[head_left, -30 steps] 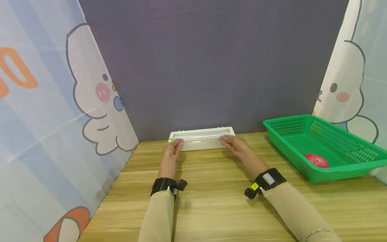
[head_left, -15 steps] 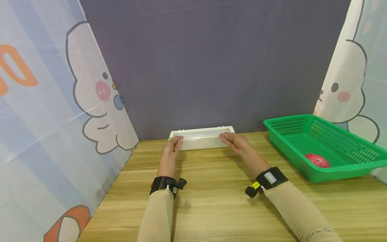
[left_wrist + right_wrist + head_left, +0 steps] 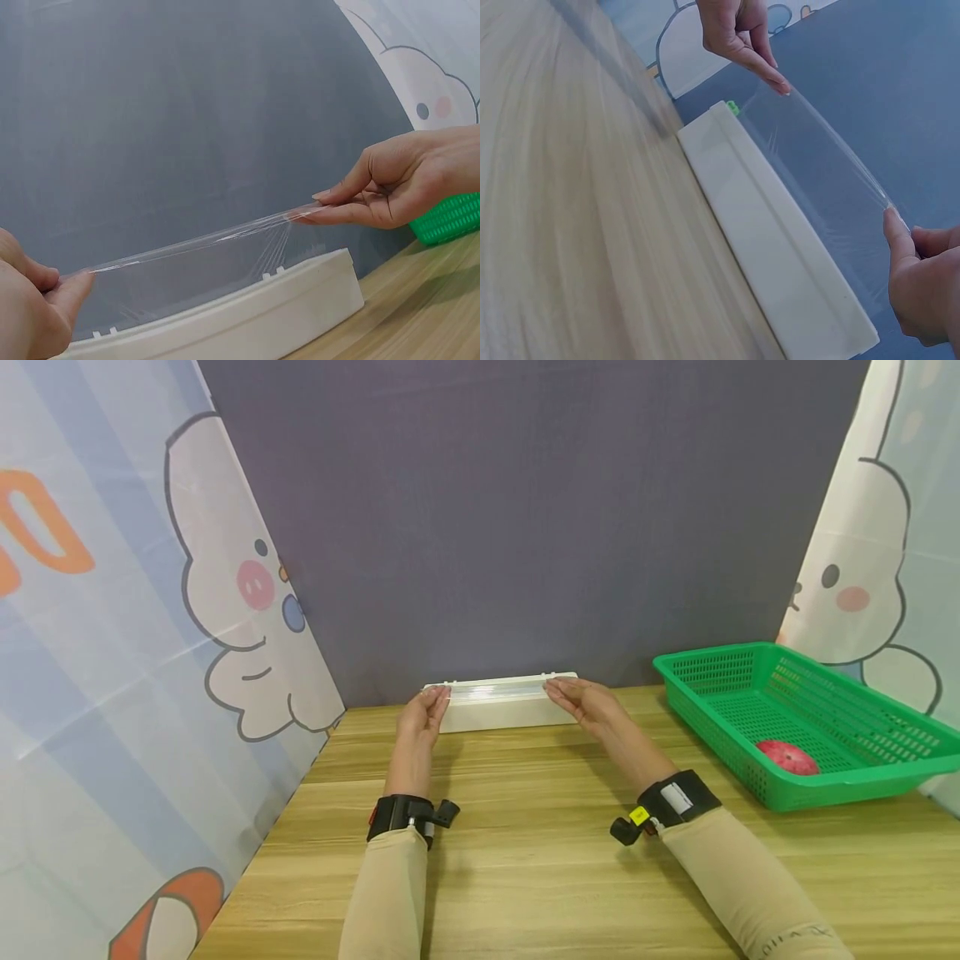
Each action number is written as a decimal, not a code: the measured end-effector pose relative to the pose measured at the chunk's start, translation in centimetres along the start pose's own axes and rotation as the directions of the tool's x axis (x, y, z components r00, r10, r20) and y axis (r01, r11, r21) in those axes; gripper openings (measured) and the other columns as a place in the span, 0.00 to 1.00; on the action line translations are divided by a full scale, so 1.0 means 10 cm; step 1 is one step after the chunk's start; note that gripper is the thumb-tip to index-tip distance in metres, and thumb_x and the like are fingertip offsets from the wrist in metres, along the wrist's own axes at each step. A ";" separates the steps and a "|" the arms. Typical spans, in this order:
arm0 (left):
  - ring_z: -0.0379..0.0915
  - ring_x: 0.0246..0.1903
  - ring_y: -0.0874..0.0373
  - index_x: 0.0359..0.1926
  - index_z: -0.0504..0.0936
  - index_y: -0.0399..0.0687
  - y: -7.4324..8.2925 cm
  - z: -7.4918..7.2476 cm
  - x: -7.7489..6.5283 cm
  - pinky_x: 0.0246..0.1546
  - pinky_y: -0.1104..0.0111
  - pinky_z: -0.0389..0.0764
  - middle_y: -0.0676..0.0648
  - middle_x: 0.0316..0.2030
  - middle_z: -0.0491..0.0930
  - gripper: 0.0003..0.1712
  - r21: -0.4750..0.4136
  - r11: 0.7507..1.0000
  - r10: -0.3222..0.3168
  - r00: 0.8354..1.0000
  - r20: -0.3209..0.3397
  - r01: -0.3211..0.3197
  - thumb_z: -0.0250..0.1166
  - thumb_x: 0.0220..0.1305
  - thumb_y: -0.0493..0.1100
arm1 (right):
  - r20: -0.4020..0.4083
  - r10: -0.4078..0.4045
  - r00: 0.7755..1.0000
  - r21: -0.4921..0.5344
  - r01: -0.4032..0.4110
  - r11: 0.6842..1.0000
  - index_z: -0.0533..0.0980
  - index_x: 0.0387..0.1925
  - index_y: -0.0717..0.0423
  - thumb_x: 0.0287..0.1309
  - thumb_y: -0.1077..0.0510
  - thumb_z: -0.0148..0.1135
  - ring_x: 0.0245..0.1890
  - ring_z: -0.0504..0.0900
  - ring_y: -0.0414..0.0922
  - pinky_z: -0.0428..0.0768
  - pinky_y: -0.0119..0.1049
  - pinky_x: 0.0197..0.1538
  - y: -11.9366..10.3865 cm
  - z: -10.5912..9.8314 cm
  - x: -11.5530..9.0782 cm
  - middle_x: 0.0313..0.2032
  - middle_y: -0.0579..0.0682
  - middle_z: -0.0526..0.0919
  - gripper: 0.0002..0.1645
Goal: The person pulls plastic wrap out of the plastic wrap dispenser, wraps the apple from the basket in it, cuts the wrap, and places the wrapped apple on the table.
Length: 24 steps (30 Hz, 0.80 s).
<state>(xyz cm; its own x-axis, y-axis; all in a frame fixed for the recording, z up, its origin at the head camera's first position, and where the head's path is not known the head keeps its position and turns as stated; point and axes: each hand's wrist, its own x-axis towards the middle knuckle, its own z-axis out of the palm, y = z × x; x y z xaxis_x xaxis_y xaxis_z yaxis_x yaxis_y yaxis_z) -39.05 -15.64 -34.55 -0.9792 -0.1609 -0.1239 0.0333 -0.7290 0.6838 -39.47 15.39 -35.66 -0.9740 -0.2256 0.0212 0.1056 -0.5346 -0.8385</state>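
A long white cling film dispenser (image 3: pixel 498 717) lies at the back of the table against the dark backdrop. Out of it rises a clear sheet of cling film (image 3: pixel 810 157), stretched taut between both hands. My left hand (image 3: pixel 422 718) pinches one end of the film's edge between thumb and fingers, above the dispenser's left end. My right hand (image 3: pixel 592 708) pinches the other end, above the dispenser's right end. In the left wrist view, creases in the film (image 3: pixel 274 251) run down from the right fingertips toward the dispenser. A small green part (image 3: pixel 733 108) shows at the dispenser's left end.
A green plastic basket (image 3: pixel 750 789) stands at the right of the wooden table (image 3: pixel 525 843), with a round red-pink item (image 3: pixel 787 757) in it. A dark backdrop (image 3: pixel 495 527) rises right behind the dispenser, and printed cloth hangs at both sides.
Both hands have risen slightly from the dispenser's front, drawing the cling film up with them. The dispenser and basket have stayed in place.
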 end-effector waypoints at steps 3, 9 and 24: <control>0.75 0.68 0.45 0.73 0.70 0.30 0.03 0.03 -0.03 0.57 0.69 0.82 0.31 0.70 0.71 0.25 -0.024 1.000 0.006 1.000 0.019 -0.005 0.53 0.79 0.28 | -0.004 -0.018 1.000 0.006 0.018 1.000 0.53 0.80 0.73 0.80 0.70 0.46 0.60 0.85 0.46 0.77 0.34 0.65 -0.02 0.02 -0.01 0.77 0.67 0.60 0.33; 0.72 0.70 0.43 0.75 0.66 0.29 0.08 0.08 -0.08 0.58 0.69 0.82 0.30 0.71 0.70 0.26 -0.041 0.999 0.021 0.999 0.047 -0.019 0.52 0.80 0.27 | 0.018 -0.045 0.999 0.032 0.045 0.999 0.53 0.79 0.74 0.80 0.71 0.46 0.58 0.86 0.45 0.77 0.34 0.66 -0.07 0.05 -0.03 0.77 0.69 0.58 0.32; 0.70 0.71 0.43 0.76 0.66 0.31 0.20 0.17 -0.18 0.63 0.66 0.79 0.31 0.73 0.68 0.28 -0.073 0.997 0.028 0.995 0.095 -0.021 0.54 0.79 0.27 | 0.033 -0.042 0.999 0.090 0.039 0.995 0.55 0.80 0.71 0.80 0.70 0.46 0.54 0.88 0.44 0.78 0.34 0.65 -0.19 0.11 -0.08 0.78 0.67 0.57 0.32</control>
<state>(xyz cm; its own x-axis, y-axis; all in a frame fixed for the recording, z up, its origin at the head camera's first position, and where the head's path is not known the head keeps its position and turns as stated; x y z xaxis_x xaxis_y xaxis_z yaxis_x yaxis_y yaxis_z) -37.60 -15.65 -31.77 -0.9924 -0.1172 -0.0363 0.0681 -0.7723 0.6316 -38.68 15.64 -33.51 -0.9703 -0.2298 0.0749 0.0849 -0.6142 -0.7846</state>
